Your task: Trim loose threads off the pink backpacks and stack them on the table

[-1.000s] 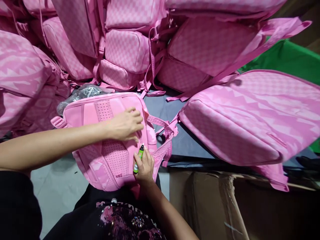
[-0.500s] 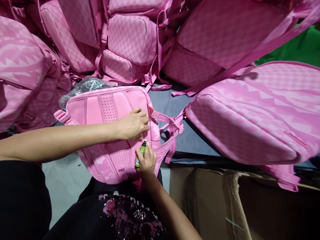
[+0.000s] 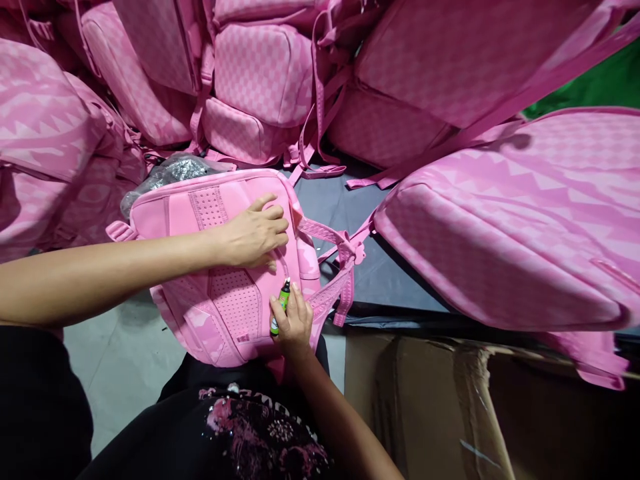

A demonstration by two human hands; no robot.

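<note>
A pink backpack [image 3: 185, 223] lies across my lap and the table edge, its padded back panel facing up. My left hand [image 3: 257, 235] rests on the right part of that panel, fingers slightly bent and apart, holding nothing. Just below it, my right hand [image 3: 294, 325] grips a green-and-black marker pen [image 3: 283, 298]. The pen is uncapped, and its pale tip points up toward the panel near the left fingers. Whether the tip touches the fabric I cannot tell. A shoulder strap [image 3: 327, 293] with a buckle hangs off the bag's right side.
Several pink checkered backpacks [image 3: 260, 73] are piled along the back and left. Another pink backpack [image 3: 480, 247] lies on the dark table [image 3: 365, 273] at right. A clear plastic bag [image 3: 173, 175] sits behind my backpack. A cardboard box [image 3: 425, 400] stands below the table edge.
My left hand has shifted left and slightly up over the panel, away from the pen tip. The right hand with the marker pen stays nearly in place.
</note>
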